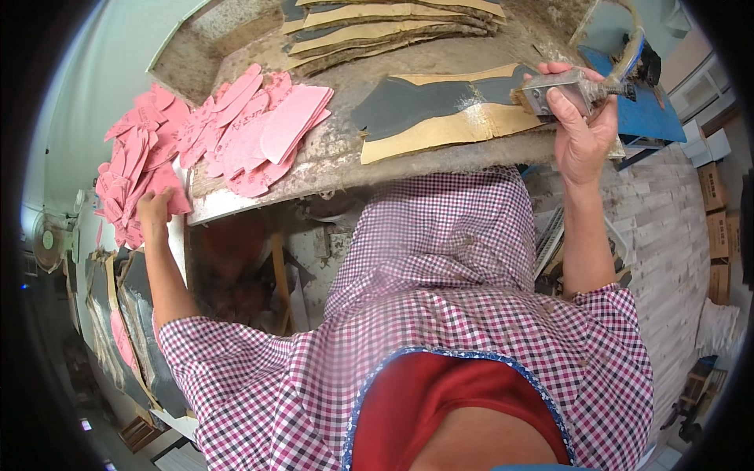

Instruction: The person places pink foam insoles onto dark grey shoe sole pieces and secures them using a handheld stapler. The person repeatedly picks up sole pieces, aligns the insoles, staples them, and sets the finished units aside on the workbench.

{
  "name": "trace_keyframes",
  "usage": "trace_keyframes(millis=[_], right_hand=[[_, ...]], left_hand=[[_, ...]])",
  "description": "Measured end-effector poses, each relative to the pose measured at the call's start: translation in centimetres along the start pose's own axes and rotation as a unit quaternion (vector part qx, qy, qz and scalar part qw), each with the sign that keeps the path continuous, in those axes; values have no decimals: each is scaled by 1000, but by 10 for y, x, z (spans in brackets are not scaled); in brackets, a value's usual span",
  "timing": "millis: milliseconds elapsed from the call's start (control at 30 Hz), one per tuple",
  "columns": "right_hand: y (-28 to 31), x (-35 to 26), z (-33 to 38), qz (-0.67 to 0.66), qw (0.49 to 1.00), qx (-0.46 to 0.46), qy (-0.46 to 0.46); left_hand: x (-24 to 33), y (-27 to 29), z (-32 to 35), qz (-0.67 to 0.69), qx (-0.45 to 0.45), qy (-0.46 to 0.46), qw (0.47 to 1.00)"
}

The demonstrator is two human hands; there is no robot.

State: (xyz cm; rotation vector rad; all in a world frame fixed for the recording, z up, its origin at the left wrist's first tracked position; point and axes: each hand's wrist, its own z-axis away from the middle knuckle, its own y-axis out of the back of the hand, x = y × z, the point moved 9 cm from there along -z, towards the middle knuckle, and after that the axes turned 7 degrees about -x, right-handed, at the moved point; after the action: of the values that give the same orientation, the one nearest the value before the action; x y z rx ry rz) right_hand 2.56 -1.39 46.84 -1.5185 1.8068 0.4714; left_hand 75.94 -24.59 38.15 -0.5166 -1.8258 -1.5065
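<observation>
My left hand (155, 207) is at the left end of the table, its fingers closed at the edge of a pink insole-shaped piece (177, 196) beside a heap of similar pink pieces (129, 169). Part of its grip is hidden. My right hand (583, 125) is wrapped round a box-shaped metal tool (559, 93) with a bolt or spring at its right side. The tool's left end touches the right end of a long sheet (440, 102). That sheet has a dark grey band between tan edges and a whitish wet-looking patch in the middle.
Another pile of pink pieces (263, 133) lies left of the sheet. Stacked grey-and-tan sheets (393, 27) stand at the back of the crusted table (345, 177). A blue surface (648, 118) is at the right, a fan (51, 239) far left, cartons (713, 204) far right.
</observation>
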Motion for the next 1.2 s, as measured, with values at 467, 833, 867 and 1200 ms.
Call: trace_keyframes(millis=[467,833,867,1200], right_hand=[[12,19,7,-18,999,21,-39],[121,94,31,-265,910,274,-163],[121,94,32,-272,908,273,-165],[110,99,21,-285,901,273,-181]], left_hand=[[317,-150,159,151,-258,-245,922],[442,-357,248,42,-544,-348,763],[442,-367,248,24,-543,-350,763],[439,-388,237,-88,-476,-374,791]])
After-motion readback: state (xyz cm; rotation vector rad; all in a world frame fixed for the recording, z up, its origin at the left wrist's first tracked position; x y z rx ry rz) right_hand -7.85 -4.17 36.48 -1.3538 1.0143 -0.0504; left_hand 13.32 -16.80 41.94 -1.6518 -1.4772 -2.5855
